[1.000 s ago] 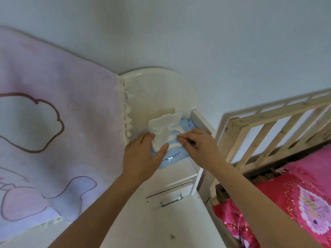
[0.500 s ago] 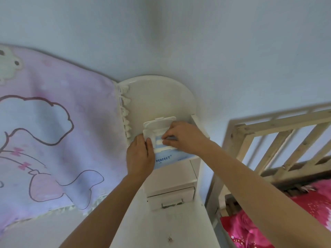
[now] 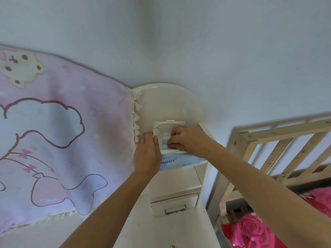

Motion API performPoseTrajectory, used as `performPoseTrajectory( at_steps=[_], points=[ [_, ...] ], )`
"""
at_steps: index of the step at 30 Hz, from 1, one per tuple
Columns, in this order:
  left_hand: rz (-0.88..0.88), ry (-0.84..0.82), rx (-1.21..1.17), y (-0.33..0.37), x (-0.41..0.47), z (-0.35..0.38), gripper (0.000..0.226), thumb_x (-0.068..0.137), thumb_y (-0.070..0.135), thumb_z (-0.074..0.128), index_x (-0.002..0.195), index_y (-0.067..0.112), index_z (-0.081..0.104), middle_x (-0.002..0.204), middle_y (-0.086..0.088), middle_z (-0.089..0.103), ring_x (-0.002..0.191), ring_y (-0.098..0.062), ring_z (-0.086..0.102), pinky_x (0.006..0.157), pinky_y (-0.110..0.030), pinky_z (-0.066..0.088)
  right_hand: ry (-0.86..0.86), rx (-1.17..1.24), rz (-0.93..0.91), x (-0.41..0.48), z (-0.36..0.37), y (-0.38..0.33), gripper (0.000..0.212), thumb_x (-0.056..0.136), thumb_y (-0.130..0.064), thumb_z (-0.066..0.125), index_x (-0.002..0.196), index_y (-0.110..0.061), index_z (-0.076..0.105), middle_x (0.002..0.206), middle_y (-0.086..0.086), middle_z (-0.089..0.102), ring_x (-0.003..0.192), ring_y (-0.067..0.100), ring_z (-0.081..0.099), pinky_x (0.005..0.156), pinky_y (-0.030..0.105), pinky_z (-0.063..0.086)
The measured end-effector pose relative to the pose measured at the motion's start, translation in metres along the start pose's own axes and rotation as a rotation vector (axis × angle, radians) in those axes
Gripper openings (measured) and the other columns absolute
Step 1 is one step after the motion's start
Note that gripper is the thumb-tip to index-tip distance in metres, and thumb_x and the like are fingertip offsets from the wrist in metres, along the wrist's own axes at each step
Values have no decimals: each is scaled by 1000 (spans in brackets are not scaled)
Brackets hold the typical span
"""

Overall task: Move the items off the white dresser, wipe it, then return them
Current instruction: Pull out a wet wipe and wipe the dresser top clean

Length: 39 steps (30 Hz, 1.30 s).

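One flat left hand (image 3: 146, 154) steadies the blue plastic wipe pack (image 3: 180, 161) at frame centre; the right hand (image 3: 187, 140) pinches its opening.

Blue wet-wipe pack (image 3: 180, 161) marked PERFECT, lying flat on top of white dresser (image 3: 177, 179), white flip lid (image 3: 169, 124) standing open, near dresser's rounded back panel, small metal-handled drawer (image 3: 174, 203) below

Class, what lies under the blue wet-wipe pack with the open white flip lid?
The blue wet-wipe pack rests on the white dresser. The surface directly beneath is covered by the pack, the left hand and the right hand.
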<state>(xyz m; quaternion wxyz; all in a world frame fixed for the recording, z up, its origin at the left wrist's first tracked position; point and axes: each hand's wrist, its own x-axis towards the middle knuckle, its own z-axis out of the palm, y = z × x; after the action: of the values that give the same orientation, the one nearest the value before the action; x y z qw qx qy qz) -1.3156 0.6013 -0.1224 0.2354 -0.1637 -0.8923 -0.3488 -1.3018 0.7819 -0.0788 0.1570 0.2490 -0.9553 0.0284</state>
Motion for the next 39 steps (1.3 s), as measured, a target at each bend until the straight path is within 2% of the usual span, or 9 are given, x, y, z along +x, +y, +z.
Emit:
performPoseTrajectory(
  at_steps=[6,10,14,20,24,28,32,35,39],
  points=[
    [33,-1,-41,-2,-2,-1,22,104,20,35,106,6,51,101,-8,55,83,-22,51,66,-30,38,-93,-62,-18,4,1,-1,24,98,-36,56,117,-31,71,113,2,59,102,22,57,65,31,46],
    [28,-17,-68,-4,0,-2,21,104,22,34,105,7,50,98,-7,55,82,-22,51,66,-29,37,-99,-199,-11,6,-1,-5,14,93,-33,64,105,-32,71,104,-1,58,95,21,59,58,31,48],
    [17,-28,-71,-6,2,-2,23,104,24,33,106,8,50,99,-6,54,81,-20,51,66,-28,36,-153,-305,-22,6,-1,-13,17,83,-16,72,97,-25,69,98,0,59,80,21,60,51,28,32],
    [10,-49,-66,-9,2,-1,24,104,25,33,105,8,49,100,-6,54,81,-20,50,66,-28,35,-171,-362,-36,6,-5,-20,19,86,-4,65,101,-16,66,98,5,59,79,23,62,54,29,38],
    [-8,-61,-69,-10,4,-2,23,104,24,33,102,7,48,96,-8,53,78,-22,49,65,-30,34,-223,-360,-21,11,-10,-20,17,98,-17,52,110,-20,64,107,-1,58,88,21,62,58,31,36],
    [28,-57,-59,-8,4,-3,23,104,22,33,102,5,49,97,-8,53,80,-23,50,65,-30,34,-297,-346,-29,15,-15,-21,15,95,-17,57,102,-23,69,106,-1,61,87,22,64,62,33,46],
    [28,-51,-57,-6,3,-5,23,105,22,33,103,6,49,96,-6,52,79,-22,50,65,-30,35,-285,-405,-25,17,-15,-24,14,93,-12,60,101,-20,69,102,0,62,83,21,65,59,31,45],
    [36,-57,-60,-6,4,-5,24,105,22,33,103,5,49,96,-5,50,80,-22,49,66,-31,36,-282,-394,-8,16,-10,-22,15,94,-10,56,104,-15,65,102,3,61,80,22,63,59,33,50],
    [24,-69,-39,-5,6,-6,24,105,21,32,97,4,48,90,-4,46,77,-24,47,64,-33,33,-112,-112,162,10,-11,-16,17,103,-19,42,105,-8,55,105,9,54,67,24,47,55,34,33]
  ],
)
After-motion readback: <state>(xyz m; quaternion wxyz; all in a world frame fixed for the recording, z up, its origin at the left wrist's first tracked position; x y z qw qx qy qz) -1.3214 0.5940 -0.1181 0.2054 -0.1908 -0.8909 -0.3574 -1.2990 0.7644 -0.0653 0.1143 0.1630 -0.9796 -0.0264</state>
